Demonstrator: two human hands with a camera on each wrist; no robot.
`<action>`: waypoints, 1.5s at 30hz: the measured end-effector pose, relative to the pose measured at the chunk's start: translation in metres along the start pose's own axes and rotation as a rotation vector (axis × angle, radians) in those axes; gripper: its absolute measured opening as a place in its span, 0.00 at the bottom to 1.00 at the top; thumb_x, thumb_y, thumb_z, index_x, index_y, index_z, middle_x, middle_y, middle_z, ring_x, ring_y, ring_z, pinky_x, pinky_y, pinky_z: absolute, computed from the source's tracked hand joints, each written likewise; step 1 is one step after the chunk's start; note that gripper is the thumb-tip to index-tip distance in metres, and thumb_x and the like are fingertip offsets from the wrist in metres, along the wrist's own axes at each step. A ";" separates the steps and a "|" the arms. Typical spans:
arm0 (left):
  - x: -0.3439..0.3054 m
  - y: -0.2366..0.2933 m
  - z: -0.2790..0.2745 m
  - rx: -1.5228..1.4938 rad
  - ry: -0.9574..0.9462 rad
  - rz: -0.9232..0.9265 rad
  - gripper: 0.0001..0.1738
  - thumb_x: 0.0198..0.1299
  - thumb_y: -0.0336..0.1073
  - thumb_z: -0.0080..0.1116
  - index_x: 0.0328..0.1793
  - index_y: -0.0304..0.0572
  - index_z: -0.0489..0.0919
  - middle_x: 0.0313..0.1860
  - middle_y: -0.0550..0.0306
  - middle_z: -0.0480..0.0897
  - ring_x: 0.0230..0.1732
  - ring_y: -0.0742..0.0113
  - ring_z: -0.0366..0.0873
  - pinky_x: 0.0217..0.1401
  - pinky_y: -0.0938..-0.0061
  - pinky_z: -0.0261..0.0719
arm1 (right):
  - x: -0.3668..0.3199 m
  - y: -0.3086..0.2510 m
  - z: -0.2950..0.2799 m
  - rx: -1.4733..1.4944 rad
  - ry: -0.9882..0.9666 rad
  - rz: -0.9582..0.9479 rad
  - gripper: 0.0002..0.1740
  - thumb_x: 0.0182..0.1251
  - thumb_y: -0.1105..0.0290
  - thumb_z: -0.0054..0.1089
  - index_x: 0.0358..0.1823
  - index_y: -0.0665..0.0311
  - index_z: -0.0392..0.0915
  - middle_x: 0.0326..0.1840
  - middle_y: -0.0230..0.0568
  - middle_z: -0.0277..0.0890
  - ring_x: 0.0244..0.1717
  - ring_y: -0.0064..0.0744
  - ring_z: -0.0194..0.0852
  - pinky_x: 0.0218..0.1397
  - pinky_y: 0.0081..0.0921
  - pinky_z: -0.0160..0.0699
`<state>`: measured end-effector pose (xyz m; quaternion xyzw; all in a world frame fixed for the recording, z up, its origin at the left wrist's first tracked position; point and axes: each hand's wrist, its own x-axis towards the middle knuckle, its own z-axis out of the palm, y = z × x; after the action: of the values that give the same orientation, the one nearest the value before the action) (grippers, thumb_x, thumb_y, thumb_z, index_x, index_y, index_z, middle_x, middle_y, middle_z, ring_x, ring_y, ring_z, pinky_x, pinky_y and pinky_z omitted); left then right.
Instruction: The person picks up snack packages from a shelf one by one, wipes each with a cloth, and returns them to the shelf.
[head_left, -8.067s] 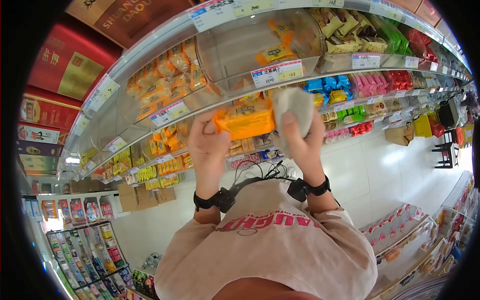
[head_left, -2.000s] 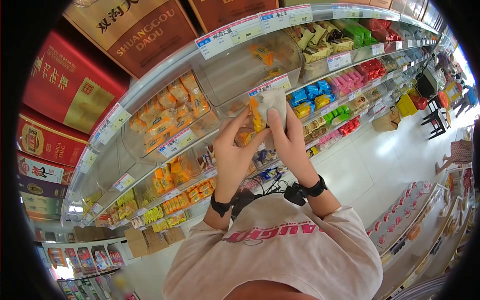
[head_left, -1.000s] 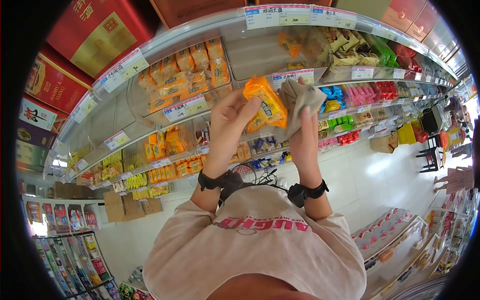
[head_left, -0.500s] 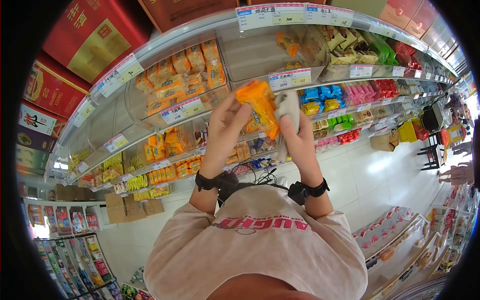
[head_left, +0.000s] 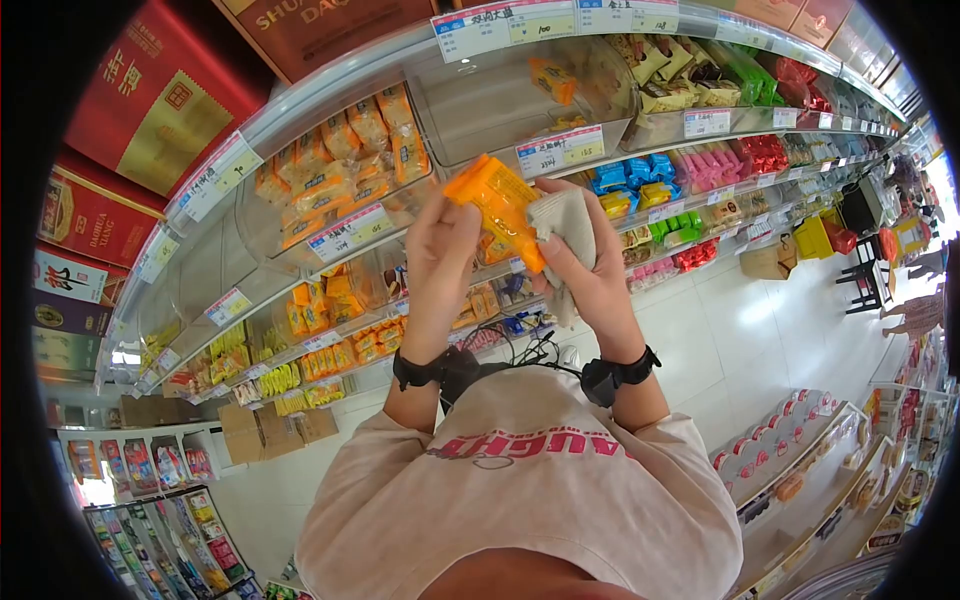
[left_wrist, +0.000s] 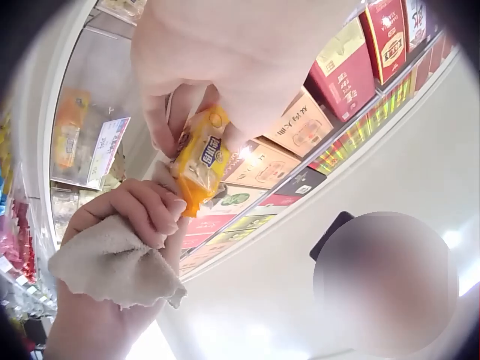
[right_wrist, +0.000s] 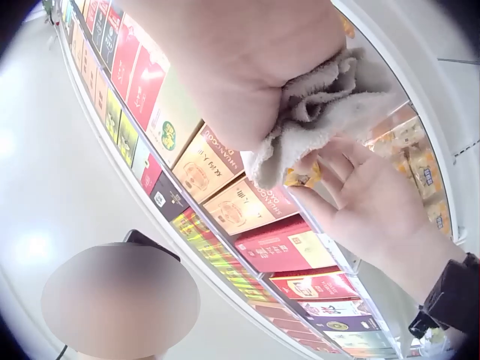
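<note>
In the head view my left hand (head_left: pixel 440 265) pinches an orange snack packet (head_left: pixel 500 205) by its left end, the packet slanting down to the right. My right hand (head_left: pixel 598 285) grips a crumpled grey-white cloth (head_left: pixel 567 225), its edge right at the packet's right end. The left wrist view shows the packet's clear window with a pale filling, and the right fingers close to its orange end. In the right wrist view the cloth (right_wrist: pixel 322 112) hides most of the packet; only a small yellow-orange corner shows by the left fingers.
Behind the hands runs a shelf with clear bins: one full of orange packets (head_left: pixel 330 170), another with only a few (head_left: pixel 552 82). Price tags (head_left: pixel 560 150) line the bin fronts. Red gift boxes (head_left: pixel 140 110) stand above left. Lower tiers hold blue packets (head_left: pixel 640 175) and other sweets.
Earlier the packet lay level with the cloth beside it, then the hands came together around it. Since then the packet has been tilted, and the cloth has just moved up against its right end.
</note>
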<state>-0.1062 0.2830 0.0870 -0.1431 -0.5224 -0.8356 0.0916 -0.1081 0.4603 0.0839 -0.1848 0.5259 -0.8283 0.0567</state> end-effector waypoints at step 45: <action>-0.012 -0.009 0.039 0.237 0.069 -0.072 0.21 0.67 0.29 0.66 0.64 0.32 0.81 0.56 0.53 0.85 0.52 0.70 0.84 0.53 0.78 0.84 | 0.013 0.011 0.000 -0.133 0.222 -0.207 0.17 0.82 0.67 0.47 0.59 0.72 0.78 0.58 0.43 0.82 0.59 0.28 0.77 0.65 0.26 0.73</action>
<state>-0.0921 0.3224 0.0915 -0.0837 -0.6188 -0.7752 0.0958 -0.1207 0.4515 0.0775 -0.1487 0.5610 -0.8082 -0.0996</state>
